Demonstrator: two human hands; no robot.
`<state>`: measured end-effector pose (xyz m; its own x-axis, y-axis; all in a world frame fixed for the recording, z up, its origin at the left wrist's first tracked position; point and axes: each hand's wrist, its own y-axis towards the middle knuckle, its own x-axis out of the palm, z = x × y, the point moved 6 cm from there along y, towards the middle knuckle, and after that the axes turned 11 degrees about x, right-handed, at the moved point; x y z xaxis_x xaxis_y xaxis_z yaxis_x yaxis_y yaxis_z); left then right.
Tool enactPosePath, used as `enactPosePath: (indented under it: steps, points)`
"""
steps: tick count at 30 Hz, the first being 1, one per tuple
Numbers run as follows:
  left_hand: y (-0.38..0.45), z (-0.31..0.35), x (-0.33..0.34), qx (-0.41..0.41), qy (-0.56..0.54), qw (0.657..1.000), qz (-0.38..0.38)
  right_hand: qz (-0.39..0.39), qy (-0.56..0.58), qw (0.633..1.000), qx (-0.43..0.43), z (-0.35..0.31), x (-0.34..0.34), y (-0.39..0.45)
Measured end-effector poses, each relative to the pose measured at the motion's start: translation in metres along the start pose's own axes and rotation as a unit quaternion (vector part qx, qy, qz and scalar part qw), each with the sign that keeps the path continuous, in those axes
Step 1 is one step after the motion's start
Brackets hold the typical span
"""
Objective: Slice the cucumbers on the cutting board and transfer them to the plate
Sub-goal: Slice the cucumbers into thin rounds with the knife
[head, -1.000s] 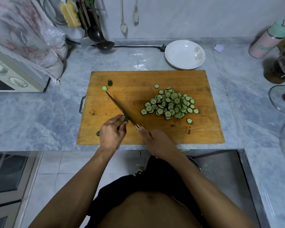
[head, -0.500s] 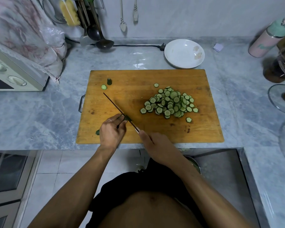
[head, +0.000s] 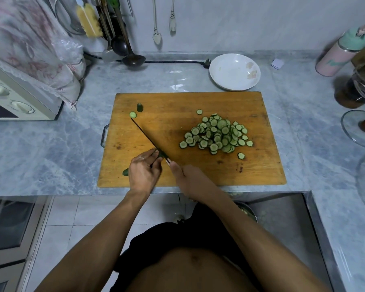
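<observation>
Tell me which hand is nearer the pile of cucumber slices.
Right. The right hand grips the knife below-left of the pile of cucumber slices; the left hand holds the cucumber farther left.

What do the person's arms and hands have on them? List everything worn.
Both arms are bare, with no sleeves, gloves or watch showing. The left hand wears a thin, pale ring on one finger. The right hand shows nothing worn. A black garment sits at the waist.

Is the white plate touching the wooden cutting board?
Apart. In the head view, a strip of grey counter shows between the plate and the far edge of the cutting board.
</observation>
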<state>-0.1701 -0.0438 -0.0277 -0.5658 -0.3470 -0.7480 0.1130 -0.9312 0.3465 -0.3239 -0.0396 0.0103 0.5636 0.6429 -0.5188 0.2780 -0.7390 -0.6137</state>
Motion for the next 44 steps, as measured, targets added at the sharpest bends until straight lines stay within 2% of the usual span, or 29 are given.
enactPosePath:
  steps: [5,11,17,25,37,44]
  points:
    - [0.000,-0.002,-0.001,-0.026,-0.016,1.000,-0.001,0.012,0.017,1.000,-0.002,0.000,0.006,0.009]
    - [-0.001,-0.003,-0.002,-0.002,-0.012,1.000,-0.018,0.025,-0.001,1.000,-0.009,0.004,0.000,0.008]
    - [-0.005,-0.002,-0.004,-0.033,-0.044,0.998,0.013,0.042,0.017,0.999,-0.019,0.015,-0.018,0.002]
    - [-0.001,-0.003,-0.003,-0.050,-0.013,0.999,-0.008,0.019,-0.017,0.998,-0.056,0.008,-0.016,-0.020]
    - [-0.005,0.000,-0.001,-0.063,-0.024,0.998,0.016,-0.005,0.015,0.999,-0.044,0.009,-0.009,-0.022]
    - [-0.004,-0.002,0.000,-0.047,-0.023,0.999,0.001,-0.004,0.013,0.999,-0.043,0.006,-0.009,-0.010]
